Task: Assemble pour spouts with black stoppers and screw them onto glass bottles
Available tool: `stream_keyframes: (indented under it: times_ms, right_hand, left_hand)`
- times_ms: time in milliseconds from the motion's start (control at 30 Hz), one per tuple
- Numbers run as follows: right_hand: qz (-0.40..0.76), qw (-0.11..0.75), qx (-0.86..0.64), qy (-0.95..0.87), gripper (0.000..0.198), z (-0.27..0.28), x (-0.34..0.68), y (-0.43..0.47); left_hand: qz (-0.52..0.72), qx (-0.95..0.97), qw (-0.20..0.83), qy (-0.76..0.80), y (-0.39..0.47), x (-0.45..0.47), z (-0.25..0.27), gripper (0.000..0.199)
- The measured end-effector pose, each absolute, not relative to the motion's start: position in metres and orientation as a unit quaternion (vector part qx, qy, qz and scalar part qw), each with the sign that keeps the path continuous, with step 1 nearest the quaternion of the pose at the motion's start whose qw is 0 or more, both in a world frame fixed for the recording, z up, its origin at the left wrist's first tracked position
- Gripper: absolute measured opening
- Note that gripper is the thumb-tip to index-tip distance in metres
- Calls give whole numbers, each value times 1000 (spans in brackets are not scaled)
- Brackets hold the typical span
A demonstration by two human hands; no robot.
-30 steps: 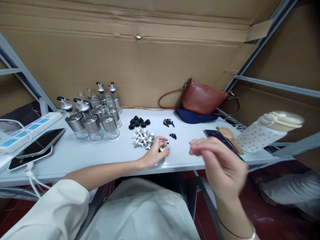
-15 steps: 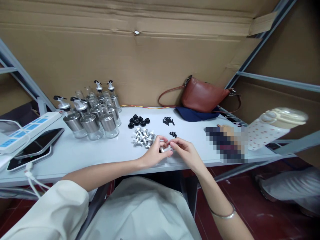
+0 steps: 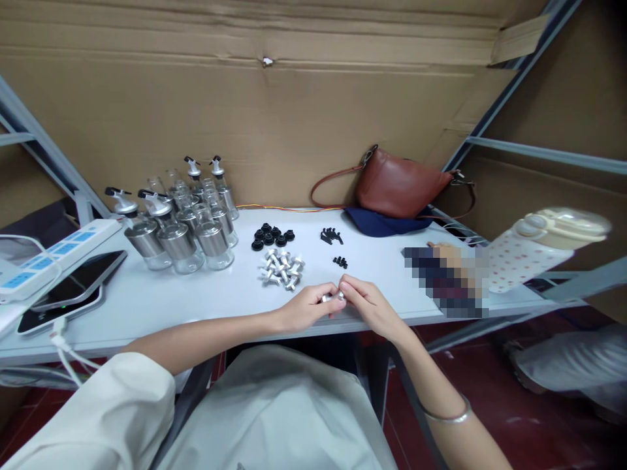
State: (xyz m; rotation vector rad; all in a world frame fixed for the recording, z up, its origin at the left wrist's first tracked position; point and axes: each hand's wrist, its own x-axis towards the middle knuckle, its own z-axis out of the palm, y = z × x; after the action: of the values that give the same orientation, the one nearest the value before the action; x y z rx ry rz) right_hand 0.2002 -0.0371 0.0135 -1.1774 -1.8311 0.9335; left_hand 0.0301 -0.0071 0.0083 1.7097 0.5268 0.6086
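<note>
Near the front edge of the table, my left hand is closed around a silver pourer spout, mostly covered by fingers. My right hand meets it from the other side, its fingers pinched at the spout's end; any small part between them is hidden. Just left of the hands lies a pile of silver pourer spouts. Behind that sit several round black stoppers. Small black plugs lie beyond my fingertips, with thin black levers farther back.
Glass bottles with steel sleeves, some topped with pourers, stand at the left. A power strip and a phone lie far left. A brown handbag rests on a navy cap; a dotted tumbler stands right.
Both hands have shifted slightly right and nearer to me with the spout. My fingers now cover more of it, and the right fingers are drawn in closer. The pile shows more fully.
</note>
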Motion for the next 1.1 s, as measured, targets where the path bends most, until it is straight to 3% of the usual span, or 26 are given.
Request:
stream_keyframes:
  times_ms: [367, 667, 867, 1100]
  right_hand:
    - [450, 420, -453, -645, 51, 1, 197, -30]
    - [452, 443, -445, -633, 44, 4, 197, -34]
    - [354, 586, -428, -591, 34, 13, 225, -25]
    - [204, 593, -526, -575, 19, 1, 247, -8]
  left_hand:
    - [253, 726, 607, 202, -6, 31, 4, 25]
    - [229, 677, 676, 179, -1, 31, 14, 30]
    - [259, 623, 712, 194, -1, 31, 12, 37]
    - [307, 584, 720, 215, 1, 35, 3, 40]
